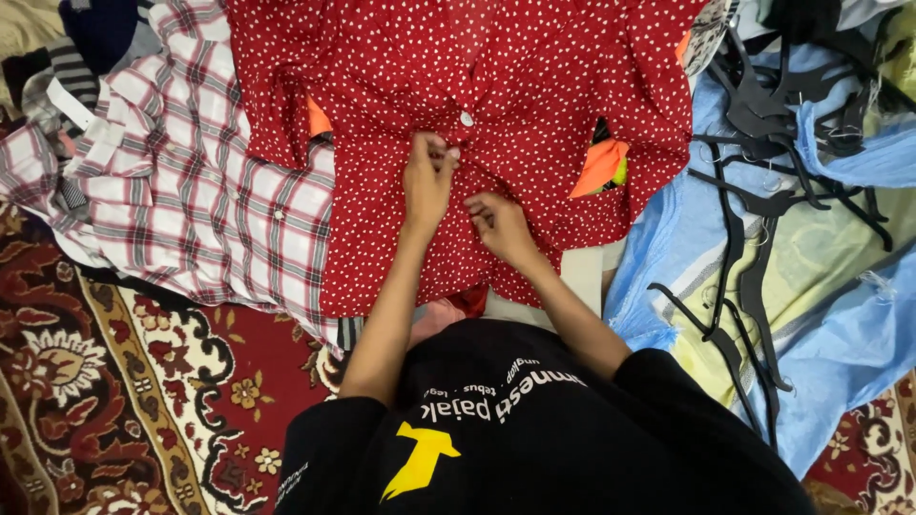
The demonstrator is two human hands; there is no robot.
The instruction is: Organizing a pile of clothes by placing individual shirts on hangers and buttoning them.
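At centre frame, both hands, left hand and right hand, are pinching the red white-dotted cotton shirt placket; keeping edges aligned beneath the white button probably helps.

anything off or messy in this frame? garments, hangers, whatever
Nothing damaged or spilled. Both hands, left hand and right hand, work at the front placket of the red dotted shirt. The black hangers lie in a loose tangle on the blue plastic sheet, and the plaid shirt is rumpled.

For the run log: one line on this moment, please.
left hand: pinching red dotted shirt at button | right hand: gripping placket | plaid shirt left
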